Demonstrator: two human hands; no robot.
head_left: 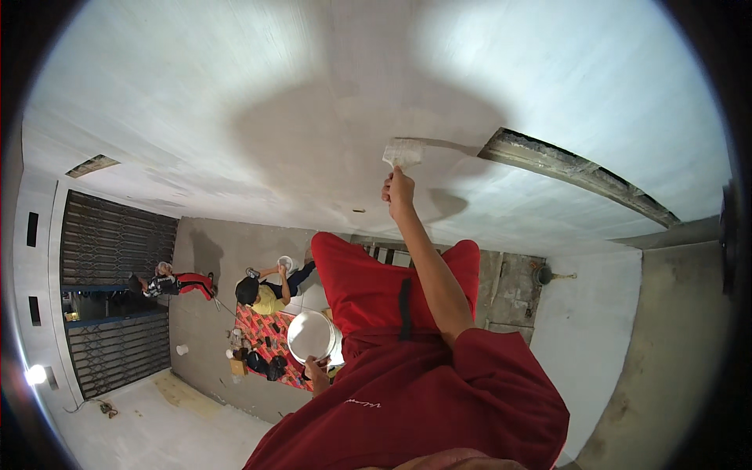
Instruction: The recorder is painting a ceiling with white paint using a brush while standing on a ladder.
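My right hand (pixel 398 190) is closed around the handle of a wide flat paintbrush (pixel 404 151), its pale bristles pressed to the whitish wall (pixel 329 149). A darker streak runs from the bristles toward a long slot in that wall. Low on my left side, my left hand (pixel 316 371) grips the edge of a round white bucket (pixel 337 342). Pale liquid seems to fill the bucket, though glare hides its level. My shadow falls across the wall around the brush.
The long recessed slot (pixel 580 168) has rough edges; a smaller opening (pixel 92 164) lies far left. Two people (pixel 270 294) (pixel 168 283) are on the floor side. A red patterned mat (pixel 254 327) carries bags and small items. Beyond stand a folding metal gate (pixel 117 239) and a bright lamp (pixel 36 374).
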